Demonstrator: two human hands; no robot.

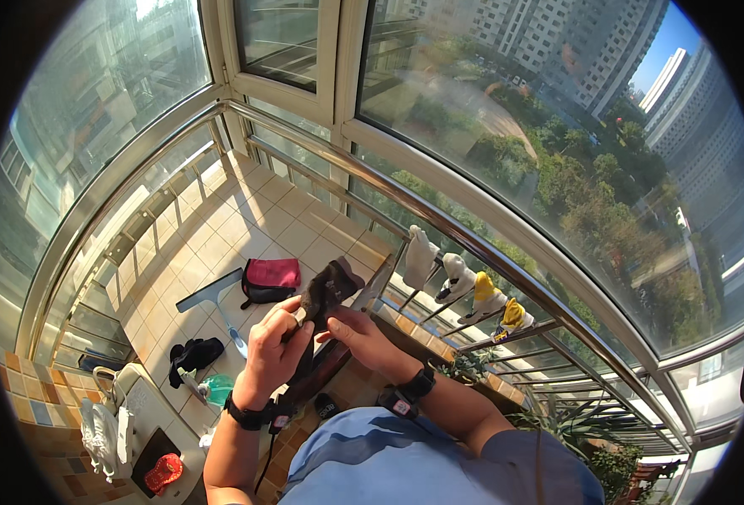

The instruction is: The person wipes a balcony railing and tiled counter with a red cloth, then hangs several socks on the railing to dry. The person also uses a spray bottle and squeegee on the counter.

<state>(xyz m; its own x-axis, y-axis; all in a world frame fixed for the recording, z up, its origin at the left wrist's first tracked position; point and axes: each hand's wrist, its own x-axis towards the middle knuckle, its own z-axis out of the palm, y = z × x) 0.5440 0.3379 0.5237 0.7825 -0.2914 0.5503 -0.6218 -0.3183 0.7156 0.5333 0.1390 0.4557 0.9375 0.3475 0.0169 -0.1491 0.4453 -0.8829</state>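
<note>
A dark brown sock (pixel 327 289) is held up in front of me between both hands. My left hand (pixel 275 344) pinches its near edge between thumb and fingers. On the other side, my right hand (pixel 364 338) grips the sock's lower part, its thumb pointing toward the left one. Several socks hang over the lower bars of the railing at my right: a light grey one (pixel 420 257), a white one with a dark patch (pixel 455 278), a yellow-and-white one (pixel 486 297) and a yellow one with blue (pixel 513 319). A black sock-like bundle (pixel 196 358) lies on the tiled ledge to my left.
A squeegee (pixel 211 300) and a pink-and-black pouch (pixel 273 274) lie on the tiled ledge (pixel 214 237). A green bottle (pixel 218 390), white shoes (pixel 100 435) and a red object (pixel 164 473) are at left. The metal handrail (pixel 435 221) runs before the windows; potted plants (pixel 573 423) stand at right.
</note>
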